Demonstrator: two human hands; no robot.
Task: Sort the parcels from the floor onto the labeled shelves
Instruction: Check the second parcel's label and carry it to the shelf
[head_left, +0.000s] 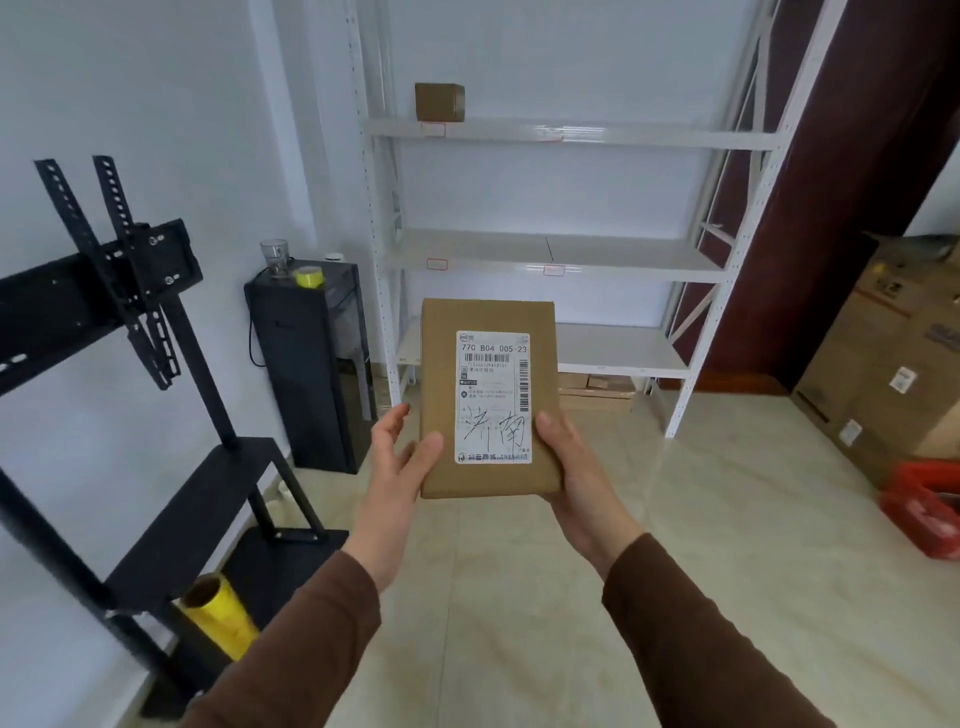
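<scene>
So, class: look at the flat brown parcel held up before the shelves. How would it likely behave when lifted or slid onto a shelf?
The parcel looks stiff: it stands flat, gripped only at its lower edge by the left hand and right hand. Probably light, since the grip seems relaxed. Its flat faces suggest it would slide, not roll.

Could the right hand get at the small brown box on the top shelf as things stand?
Probably not yet: the right hand and left hand hold the flat brown cardboard parcel, and the small brown box sits high on the white metal shelf unit beyond.
</scene>
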